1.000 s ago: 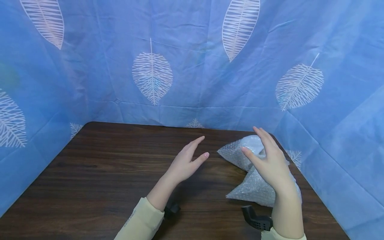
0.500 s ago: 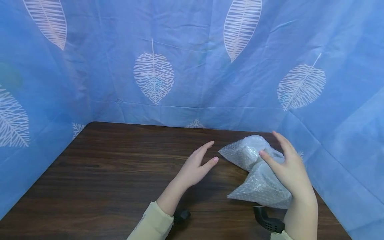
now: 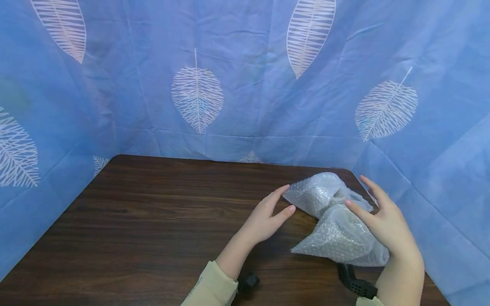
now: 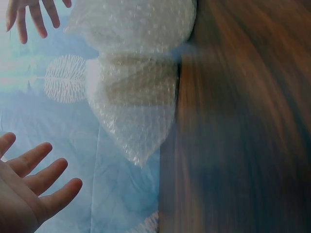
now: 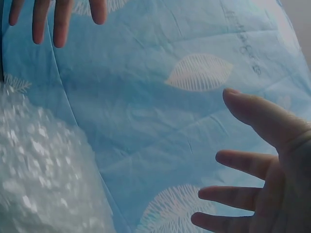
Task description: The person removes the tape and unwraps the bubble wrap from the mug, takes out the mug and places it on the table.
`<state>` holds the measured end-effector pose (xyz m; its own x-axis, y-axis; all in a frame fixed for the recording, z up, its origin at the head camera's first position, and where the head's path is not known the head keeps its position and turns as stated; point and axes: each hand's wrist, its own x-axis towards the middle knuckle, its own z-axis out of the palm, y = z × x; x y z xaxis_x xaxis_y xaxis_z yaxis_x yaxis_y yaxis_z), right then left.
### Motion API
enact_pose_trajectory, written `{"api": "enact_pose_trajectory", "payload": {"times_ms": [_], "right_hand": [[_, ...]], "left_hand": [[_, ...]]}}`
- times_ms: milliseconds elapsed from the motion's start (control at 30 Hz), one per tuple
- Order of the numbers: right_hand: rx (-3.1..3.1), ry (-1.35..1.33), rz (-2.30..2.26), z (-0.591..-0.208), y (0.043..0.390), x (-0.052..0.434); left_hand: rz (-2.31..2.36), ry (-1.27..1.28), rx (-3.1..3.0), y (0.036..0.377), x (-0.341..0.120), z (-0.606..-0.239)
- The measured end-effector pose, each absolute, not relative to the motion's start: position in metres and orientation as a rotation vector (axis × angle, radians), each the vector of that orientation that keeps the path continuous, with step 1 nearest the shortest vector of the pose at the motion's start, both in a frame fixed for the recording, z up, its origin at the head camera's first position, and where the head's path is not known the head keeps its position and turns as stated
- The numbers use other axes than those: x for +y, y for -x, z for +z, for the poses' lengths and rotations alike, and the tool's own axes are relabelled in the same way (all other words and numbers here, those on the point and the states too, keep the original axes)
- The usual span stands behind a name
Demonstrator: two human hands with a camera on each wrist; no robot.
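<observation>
Hands flank the bubble wrap [image 3: 333, 221] on the worktop [image 3: 153, 221]: left hand [image 3: 268, 216] and right hand [image 3: 386, 221] both open, fingers extended, gripping nothing.

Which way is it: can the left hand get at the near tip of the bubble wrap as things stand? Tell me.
Probably yes. The left hand is open, its fingertips right beside the bubble wrap tip, with only bare table between. The right hand, also open, is at the far side and does not block it.

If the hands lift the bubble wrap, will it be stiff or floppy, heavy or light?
The bubble wrap is crumpled and folded, so probably floppy. It looks thin, translucent and air-filled, so likely light. It lies flat-edged on the table, so unlikely to roll.
</observation>
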<state>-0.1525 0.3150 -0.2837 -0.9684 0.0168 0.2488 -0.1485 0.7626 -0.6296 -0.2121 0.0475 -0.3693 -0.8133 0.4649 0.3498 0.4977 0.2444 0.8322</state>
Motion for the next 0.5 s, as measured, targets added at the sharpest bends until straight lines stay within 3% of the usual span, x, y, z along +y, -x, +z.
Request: {"api": "enact_pose_trajectory", "payload": {"times_ms": [500], "right_hand": [[-2.778,-0.226,1.136,-0.309,0.156,0.365]], "left_hand": [[-1.659,1.013,-2.563,0.204,0.078,-0.385]]}}
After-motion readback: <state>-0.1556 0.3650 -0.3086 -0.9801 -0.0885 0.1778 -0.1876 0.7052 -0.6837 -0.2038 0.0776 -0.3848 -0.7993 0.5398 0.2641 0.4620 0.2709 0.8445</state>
